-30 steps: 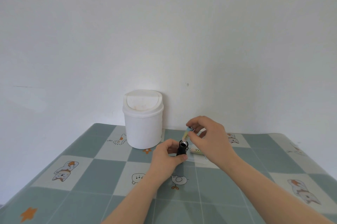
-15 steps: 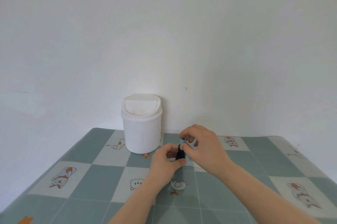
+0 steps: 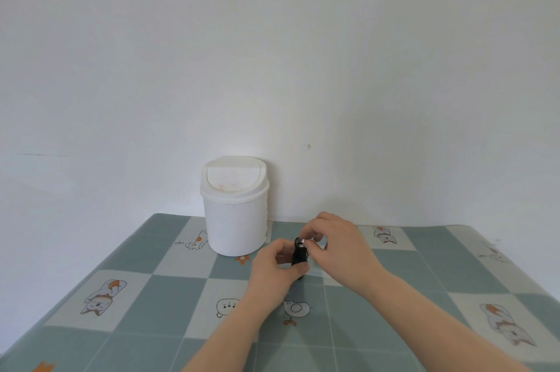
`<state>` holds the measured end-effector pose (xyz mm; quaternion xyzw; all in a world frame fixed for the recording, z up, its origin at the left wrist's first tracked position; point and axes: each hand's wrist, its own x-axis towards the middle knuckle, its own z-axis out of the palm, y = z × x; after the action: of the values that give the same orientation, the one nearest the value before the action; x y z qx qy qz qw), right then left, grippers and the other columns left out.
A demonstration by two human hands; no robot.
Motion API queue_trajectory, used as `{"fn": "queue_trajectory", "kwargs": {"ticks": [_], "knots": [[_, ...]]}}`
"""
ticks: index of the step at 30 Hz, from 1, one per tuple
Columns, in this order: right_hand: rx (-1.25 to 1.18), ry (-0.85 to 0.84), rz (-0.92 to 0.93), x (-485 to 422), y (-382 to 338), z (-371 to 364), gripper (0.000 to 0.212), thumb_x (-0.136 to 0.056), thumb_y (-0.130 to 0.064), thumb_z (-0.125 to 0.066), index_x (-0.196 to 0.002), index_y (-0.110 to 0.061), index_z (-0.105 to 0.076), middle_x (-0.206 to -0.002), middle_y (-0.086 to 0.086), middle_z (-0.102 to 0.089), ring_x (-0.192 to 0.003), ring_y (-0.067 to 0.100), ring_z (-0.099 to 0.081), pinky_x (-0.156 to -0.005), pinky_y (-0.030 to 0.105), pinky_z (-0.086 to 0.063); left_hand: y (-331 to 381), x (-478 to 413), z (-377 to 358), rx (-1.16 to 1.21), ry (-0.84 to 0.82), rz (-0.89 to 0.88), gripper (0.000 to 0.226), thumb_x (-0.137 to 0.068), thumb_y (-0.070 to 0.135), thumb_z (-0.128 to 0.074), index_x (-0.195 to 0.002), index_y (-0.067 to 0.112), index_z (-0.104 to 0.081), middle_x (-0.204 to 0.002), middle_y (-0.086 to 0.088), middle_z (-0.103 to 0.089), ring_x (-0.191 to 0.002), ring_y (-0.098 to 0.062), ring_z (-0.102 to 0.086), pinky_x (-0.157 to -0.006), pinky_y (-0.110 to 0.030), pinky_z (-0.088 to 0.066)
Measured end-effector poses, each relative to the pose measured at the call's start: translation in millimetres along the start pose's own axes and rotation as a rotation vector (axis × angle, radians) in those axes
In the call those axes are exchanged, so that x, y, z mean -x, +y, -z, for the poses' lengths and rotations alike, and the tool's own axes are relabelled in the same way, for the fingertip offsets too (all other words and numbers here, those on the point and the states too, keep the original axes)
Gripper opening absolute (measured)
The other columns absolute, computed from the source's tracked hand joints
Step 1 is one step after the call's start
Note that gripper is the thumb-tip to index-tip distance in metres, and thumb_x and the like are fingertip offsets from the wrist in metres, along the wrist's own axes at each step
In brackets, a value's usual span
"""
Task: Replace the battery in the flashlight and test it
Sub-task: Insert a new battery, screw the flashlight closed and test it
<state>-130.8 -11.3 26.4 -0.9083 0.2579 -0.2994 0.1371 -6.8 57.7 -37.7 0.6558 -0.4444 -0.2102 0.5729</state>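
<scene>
Right hand (image 3: 339,246) now lower, battery (image 3: 301,240) mostly sunk into flashlight (image 3: 299,257) | left hand (image 3: 272,265) grip wraps upright barrel | right grip pinches battery tip, directly above opening

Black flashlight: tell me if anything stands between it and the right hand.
Nothing visible does. The left hand holds the small black cylindrical flashlight upright over the table, and the right hand's fingers are right at its top end. The white plastic swing-lid bin stands apart, behind and to the left.
</scene>
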Motion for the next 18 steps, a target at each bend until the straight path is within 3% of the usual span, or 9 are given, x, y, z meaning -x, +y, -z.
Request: {"fn": "queue_trajectory", "kwargs": {"ticks": [5, 11, 13, 18], "knots": [[-0.066, 0.048, -0.099, 5.6, 13.1, 6.6, 0.010, -0.082, -0.019, -0.059, -0.084, -0.022, -0.069, -0.082, -0.009, -0.063, -0.079, 0.005, -0.058, -0.073, 0.022, -0.045, 1.0, 0.3, -0.7, 0.016, 0.024, 0.007, 0.023, -0.072, 0.011, -0.077, -0.089, 0.024, -0.068, -0.092, 0.004, -0.072, -0.090, -0.012, -0.066, -0.081, -0.020, -0.051], [-0.027, 0.081, -0.339, 18.0, 52.9, 15.2, 0.016, -0.082, -0.015, -0.056, -0.080, -0.030, -0.061, -0.088, -0.006, -0.066, -0.084, 0.013, -0.059, -0.080, 0.031, -0.049, 8.6, 3.4, -6.8, 0.042, 0.025, 0.028, 0.024, -0.071, 0.017, -0.079, -0.090, 0.028, -0.069, -0.096, 0.003, -0.071, -0.090, -0.009, -0.066, -0.079, -0.019, -0.051], [0.019, 0.042, -0.433, 22.5, 69.1, 15.6, 0.016, -0.082, -0.015, -0.055, -0.090, -0.027, -0.062, -0.094, -0.005, -0.064, -0.089, 0.014, -0.058, -0.080, 0.031, -0.048, 9.3, 5.8, -10.8, 0.015, -0.001, 0.024, 0.024, -0.071, 0.016, -0.078, -0.090, 0.028, -0.069, -0.095, 0.005, -0.071, -0.088, -0.006, -0.065, -0.075, -0.014, -0.048], [0.110, -0.115, -0.506, 35.9, 92.6, 8.6, 0.040, -0.084, -0.026, -0.057, -0.123, -0.020, -0.056, -0.116, 0.001, -0.058, -0.113, 0.018, -0.052, -0.093, 0.031, -0.045, 6.8, 9.1, -17.0, 0.000, -0.002, 0.030, 0.028, -0.070, 0.017, -0.079, -0.096, 0.024, -0.071, -0.095, 0.005, -0.072, -0.088, -0.005, -0.065, -0.067, -0.003, -0.046]]}}
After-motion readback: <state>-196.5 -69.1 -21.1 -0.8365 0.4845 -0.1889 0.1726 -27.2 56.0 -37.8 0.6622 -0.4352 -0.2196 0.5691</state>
